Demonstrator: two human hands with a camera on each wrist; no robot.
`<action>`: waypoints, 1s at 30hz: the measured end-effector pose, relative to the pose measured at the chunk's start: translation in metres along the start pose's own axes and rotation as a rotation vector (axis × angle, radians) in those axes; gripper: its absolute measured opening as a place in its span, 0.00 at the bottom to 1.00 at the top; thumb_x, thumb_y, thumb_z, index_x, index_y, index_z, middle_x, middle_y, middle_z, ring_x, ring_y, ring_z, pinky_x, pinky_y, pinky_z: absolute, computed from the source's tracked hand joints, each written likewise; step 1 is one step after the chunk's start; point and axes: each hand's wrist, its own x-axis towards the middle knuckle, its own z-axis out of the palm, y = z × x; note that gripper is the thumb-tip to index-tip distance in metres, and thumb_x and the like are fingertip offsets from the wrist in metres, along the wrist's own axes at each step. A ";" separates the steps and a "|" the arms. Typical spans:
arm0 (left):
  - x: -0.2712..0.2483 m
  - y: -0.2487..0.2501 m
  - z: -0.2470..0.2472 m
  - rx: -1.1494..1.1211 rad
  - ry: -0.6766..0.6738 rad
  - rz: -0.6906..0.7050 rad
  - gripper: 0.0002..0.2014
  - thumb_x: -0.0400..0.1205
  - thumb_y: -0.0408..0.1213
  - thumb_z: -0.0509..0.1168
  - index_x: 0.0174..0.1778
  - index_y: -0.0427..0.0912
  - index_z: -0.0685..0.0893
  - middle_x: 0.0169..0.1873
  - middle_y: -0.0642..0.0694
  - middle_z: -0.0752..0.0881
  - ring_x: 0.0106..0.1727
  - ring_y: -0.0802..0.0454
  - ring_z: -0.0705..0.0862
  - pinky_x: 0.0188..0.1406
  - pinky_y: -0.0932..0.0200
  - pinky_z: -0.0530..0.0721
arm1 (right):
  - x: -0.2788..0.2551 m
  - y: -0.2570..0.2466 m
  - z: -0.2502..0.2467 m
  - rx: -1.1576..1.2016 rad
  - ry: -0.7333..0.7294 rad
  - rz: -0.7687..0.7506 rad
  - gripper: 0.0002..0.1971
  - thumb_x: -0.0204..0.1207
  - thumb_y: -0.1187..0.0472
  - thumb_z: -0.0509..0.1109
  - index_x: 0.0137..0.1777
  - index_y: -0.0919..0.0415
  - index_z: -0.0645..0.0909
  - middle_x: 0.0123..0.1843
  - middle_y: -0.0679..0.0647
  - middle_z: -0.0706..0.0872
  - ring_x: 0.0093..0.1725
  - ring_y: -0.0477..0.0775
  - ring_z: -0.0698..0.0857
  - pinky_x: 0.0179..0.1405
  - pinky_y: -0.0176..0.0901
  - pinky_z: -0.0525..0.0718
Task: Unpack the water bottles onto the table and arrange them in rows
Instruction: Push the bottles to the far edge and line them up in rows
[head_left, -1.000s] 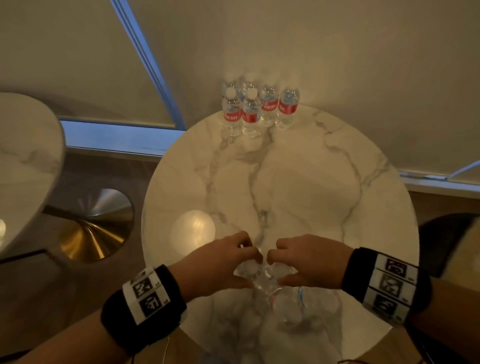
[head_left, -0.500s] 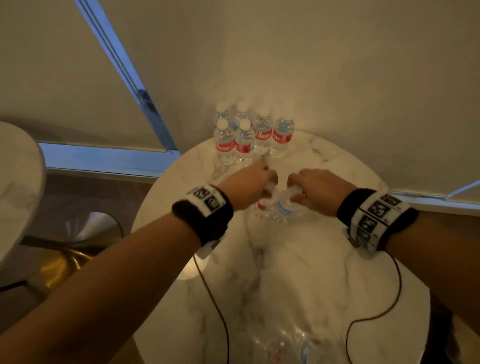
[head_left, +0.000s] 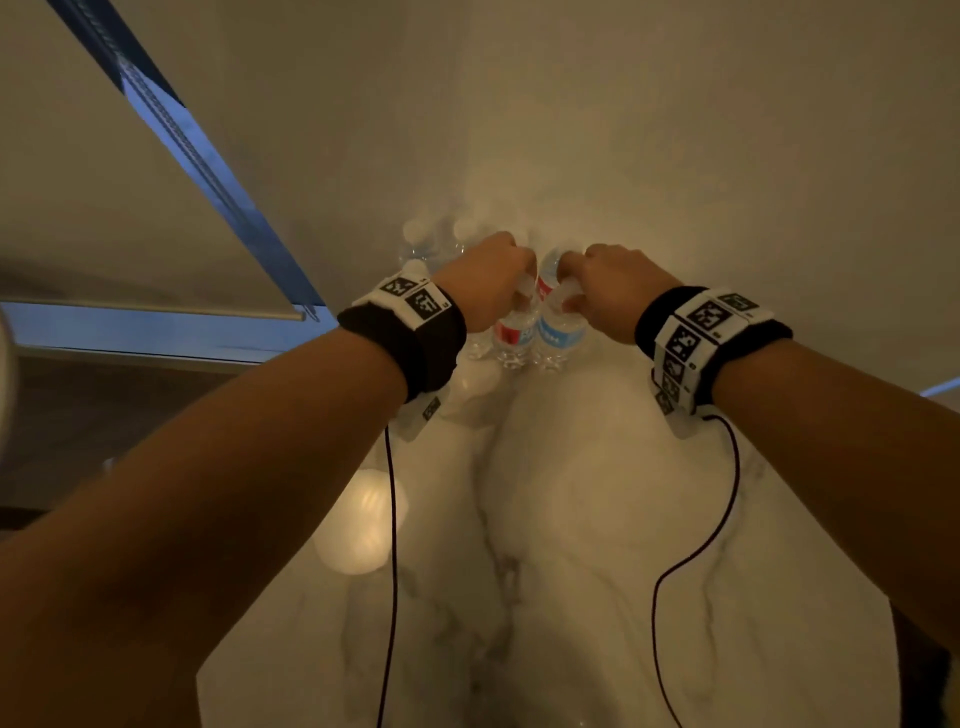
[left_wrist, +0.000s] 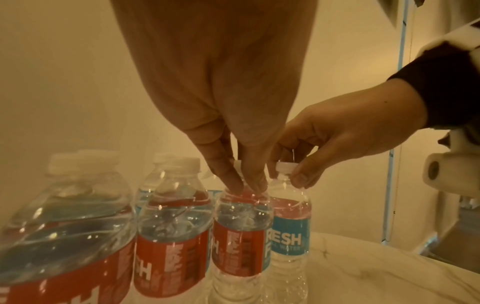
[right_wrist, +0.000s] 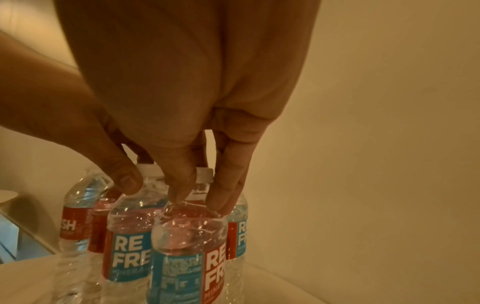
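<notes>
Clear water bottles with red and blue labels and white caps stand grouped at the far edge of the round marble table (head_left: 597, 519). My left hand (head_left: 522, 291) (left_wrist: 245, 185) pinches the neck of one bottle (head_left: 511, 335) (left_wrist: 239, 246). My right hand (head_left: 569, 293) (right_wrist: 197, 201) pinches the cap and neck of the bottle beside it (head_left: 558, 332) (right_wrist: 187, 257). Both bottles are upright, side by side, at the front of the group, their bases at table level. Standing bottles (left_wrist: 171, 236) (right_wrist: 75, 222) are to the left and behind, partly hidden by my hands.
A pale wall or blind (head_left: 675, 130) rises right behind the bottles at the table's far edge. Two thin black cables (head_left: 389, 519) trail from my wrists across the table top. Another marble table's edge (head_left: 2, 374) shows at the far left.
Both hands lifted a bottle each from the near edge of the table and carried them away from me to the group at the far edge.
</notes>
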 end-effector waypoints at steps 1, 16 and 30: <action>0.001 -0.001 0.000 0.000 0.011 -0.002 0.13 0.81 0.35 0.71 0.60 0.40 0.84 0.55 0.37 0.79 0.53 0.38 0.83 0.49 0.53 0.78 | 0.002 0.001 0.000 0.000 0.004 -0.001 0.17 0.80 0.55 0.68 0.66 0.59 0.75 0.54 0.65 0.81 0.52 0.69 0.82 0.46 0.52 0.76; 0.009 0.004 0.000 -0.039 0.127 -0.174 0.21 0.81 0.45 0.71 0.61 0.32 0.80 0.59 0.32 0.80 0.58 0.36 0.82 0.47 0.55 0.71 | 0.015 -0.008 0.011 0.097 0.116 0.169 0.21 0.81 0.49 0.64 0.64 0.65 0.76 0.57 0.69 0.83 0.54 0.70 0.82 0.43 0.49 0.71; -0.011 0.009 -0.008 -0.052 0.164 -0.174 0.22 0.82 0.48 0.69 0.63 0.34 0.80 0.60 0.35 0.79 0.58 0.38 0.81 0.53 0.52 0.76 | 0.004 -0.008 0.010 0.113 0.158 0.218 0.30 0.75 0.36 0.66 0.59 0.66 0.80 0.53 0.67 0.86 0.51 0.67 0.83 0.44 0.51 0.78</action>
